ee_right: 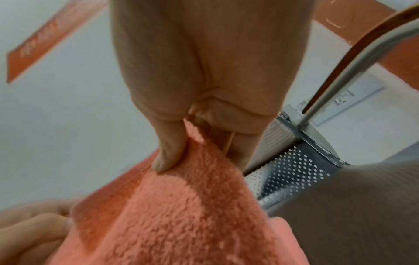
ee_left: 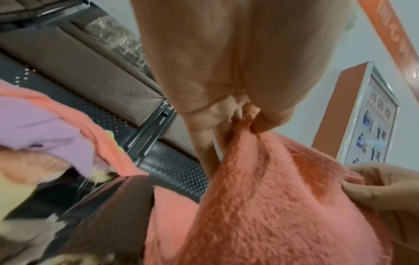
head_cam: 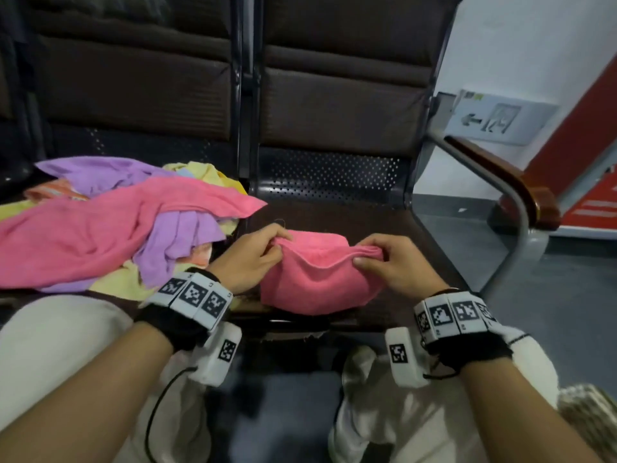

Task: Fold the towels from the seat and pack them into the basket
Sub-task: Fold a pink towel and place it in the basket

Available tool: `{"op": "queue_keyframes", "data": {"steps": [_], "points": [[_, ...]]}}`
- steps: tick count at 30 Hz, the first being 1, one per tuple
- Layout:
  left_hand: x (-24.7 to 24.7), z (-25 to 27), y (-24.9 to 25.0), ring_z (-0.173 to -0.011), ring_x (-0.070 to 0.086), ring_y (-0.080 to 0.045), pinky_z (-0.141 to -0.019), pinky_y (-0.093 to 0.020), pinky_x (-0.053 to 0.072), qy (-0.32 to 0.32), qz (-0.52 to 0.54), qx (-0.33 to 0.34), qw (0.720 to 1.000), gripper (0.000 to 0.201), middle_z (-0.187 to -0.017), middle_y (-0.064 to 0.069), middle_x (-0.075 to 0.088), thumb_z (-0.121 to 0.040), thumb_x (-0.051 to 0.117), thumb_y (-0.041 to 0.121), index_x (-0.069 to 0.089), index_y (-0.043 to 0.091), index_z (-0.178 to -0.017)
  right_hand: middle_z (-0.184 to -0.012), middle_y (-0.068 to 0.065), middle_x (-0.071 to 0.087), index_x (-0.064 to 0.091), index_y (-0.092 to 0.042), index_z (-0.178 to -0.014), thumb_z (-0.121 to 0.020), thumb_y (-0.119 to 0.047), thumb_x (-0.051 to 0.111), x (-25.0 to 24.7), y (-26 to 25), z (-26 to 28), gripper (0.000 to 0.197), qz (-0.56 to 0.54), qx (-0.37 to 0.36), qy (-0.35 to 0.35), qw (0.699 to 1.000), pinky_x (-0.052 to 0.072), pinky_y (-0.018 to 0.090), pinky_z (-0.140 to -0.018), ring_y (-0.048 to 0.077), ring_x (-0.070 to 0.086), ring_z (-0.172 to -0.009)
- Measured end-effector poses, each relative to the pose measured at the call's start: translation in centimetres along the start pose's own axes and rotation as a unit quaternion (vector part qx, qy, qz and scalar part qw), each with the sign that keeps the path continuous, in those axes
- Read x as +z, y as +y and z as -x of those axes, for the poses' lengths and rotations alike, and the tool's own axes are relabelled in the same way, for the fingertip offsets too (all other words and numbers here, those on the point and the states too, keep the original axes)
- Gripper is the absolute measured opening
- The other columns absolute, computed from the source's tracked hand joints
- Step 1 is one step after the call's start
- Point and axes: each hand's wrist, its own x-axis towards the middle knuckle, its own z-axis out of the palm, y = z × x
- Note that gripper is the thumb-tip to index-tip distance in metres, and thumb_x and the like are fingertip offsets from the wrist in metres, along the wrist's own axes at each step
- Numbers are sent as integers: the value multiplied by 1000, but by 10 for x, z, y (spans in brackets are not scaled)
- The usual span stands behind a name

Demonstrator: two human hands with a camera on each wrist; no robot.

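Note:
A small pink towel lies partly folded on the dark right seat, with its near part draped over the seat's front edge. My left hand pinches its upper left corner, and the left wrist view shows that corner of the pink towel caught between thumb and fingers of my left hand. My right hand pinches the upper right corner; in the right wrist view my right hand holds the pink towel the same way. The top edge sags between both hands.
A loose heap of towels, pink, purple, yellow and orange, covers the left seat. A curved metal armrest with a wooden top stands at the right. A woven basket edge shows at lower right by my knee.

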Motion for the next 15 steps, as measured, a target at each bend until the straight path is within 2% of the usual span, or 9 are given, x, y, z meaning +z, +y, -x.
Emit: {"op": "queue_keyframes", "data": {"steps": [3, 9, 12, 15], "points": [[13, -4, -14, -85, 58, -15, -80, -29, 44, -28, 12, -26, 999, 24, -95, 0, 64, -90, 49, 7, 58, 24, -103, -84, -6, 70, 71, -17, -90, -79, -21, 74, 11, 15, -5, 12, 14, 24, -14, 1000, 52, 34, -82, 9, 64, -84], [13, -69, -41, -97, 56, -9, -89, -24, 42, 45, 15, -43, 998, 25, -105, 6, 62, -89, 49, 5, 60, 17, -108, -94, -1, 70, 70, -14, -101, -82, -23, 72, 17, 41, -61, 21, -8, 50, 14, 999, 51, 36, -87, 15, 64, -92], [14, -109, -64, -100, 56, -12, -92, -28, 43, 61, 11, -71, 996, 23, -106, 4, 62, -90, 48, 7, 61, 17, -107, -97, 1, 70, 69, -14, -102, -82, -23, 72, 20, 58, -99, 22, -6, 69, 33, 997, 51, 38, -89, 17, 64, -94], [22, -141, -91, -106, 57, -17, -96, -29, 42, 60, -4, -124, 991, 23, -111, 0, 63, -90, 49, 9, 63, 15, -107, -105, 3, 68, 65, -16, -109, -80, -25, 73, 29, 78, -130, 31, 35, 104, 26, 994, 47, 27, -90, 19, 62, -100]]}}
